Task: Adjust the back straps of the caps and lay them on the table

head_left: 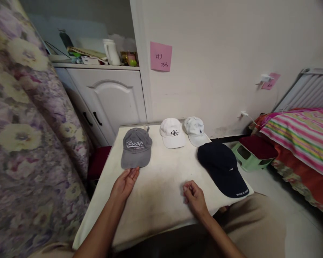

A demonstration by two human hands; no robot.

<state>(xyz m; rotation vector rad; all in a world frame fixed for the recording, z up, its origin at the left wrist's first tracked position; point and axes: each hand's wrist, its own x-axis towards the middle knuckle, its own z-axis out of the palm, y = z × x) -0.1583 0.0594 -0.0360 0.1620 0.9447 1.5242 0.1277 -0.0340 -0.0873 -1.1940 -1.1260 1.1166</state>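
Observation:
Several caps lie on a small white table (pixel 156 193). A grey cap (pixel 136 147) with white lettering sits at the left. My left hand (pixel 124 183) lies open just below its brim, fingertips almost touching it. My right hand (pixel 194 196) rests on the table with its fingers loosely curled and nothing in them. A dark navy cap (pixel 222 168) lies to the right of that hand, its brim over the table's edge. Two white caps, one with a black logo (pixel 172 133) and one plain (pixel 195 130), sit at the back.
A flowered curtain (pixel 24 136) hangs at the left. White cabinet doors (pixel 110 100) stand behind the table. A pink note (pixel 160 56) is stuck on the wall. A green stool (pixel 251 154) with a red top and a striped bed (pixel 303 139) are at the right.

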